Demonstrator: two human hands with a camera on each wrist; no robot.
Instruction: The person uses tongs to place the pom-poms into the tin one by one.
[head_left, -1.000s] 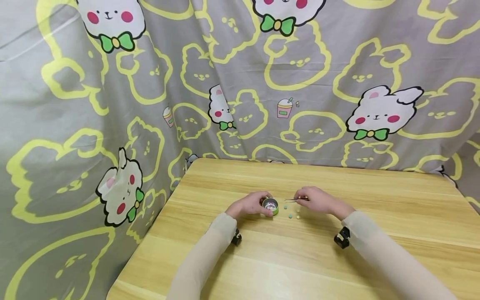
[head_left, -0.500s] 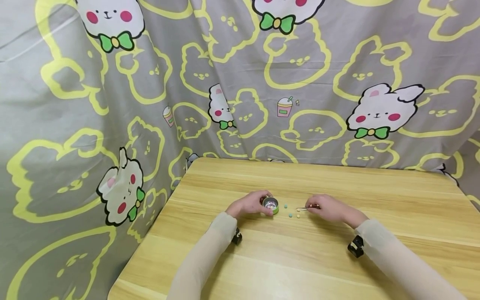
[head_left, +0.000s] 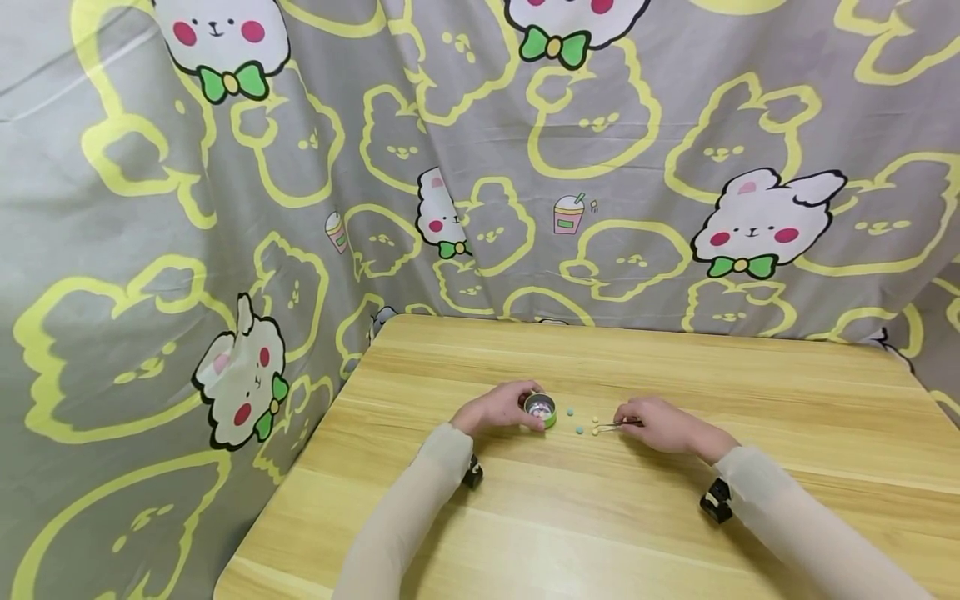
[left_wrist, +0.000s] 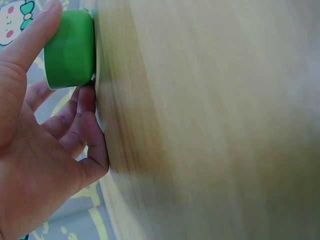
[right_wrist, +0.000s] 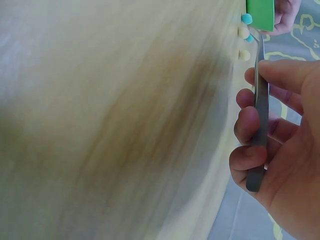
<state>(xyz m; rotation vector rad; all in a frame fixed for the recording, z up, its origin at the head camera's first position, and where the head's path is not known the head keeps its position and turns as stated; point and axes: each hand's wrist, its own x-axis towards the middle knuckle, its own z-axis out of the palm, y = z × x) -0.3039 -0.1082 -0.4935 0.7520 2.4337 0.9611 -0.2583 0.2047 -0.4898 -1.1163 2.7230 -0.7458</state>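
Right fingers [right_wrist: 248, 125] pinching tweezers [right_wrist: 261, 102] have shifted to the nearer yellow ball [head_left: 596, 432]; left fingers [left_wrist: 37, 95] grip the green tin [left_wrist: 70, 50]

Green tin [right_wrist: 261, 15] cut off in R wrist cam; contents [head_left: 540, 411] too sm. to ID

No lettering, label or brand (nor any number) can be read here.

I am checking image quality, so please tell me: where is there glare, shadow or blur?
Head view: pale glare on the table, shadow beside the right sleeve; left wrist view: table blurred, green tin clearer; right wrist view: table blurred, tweezers fairly sharp.
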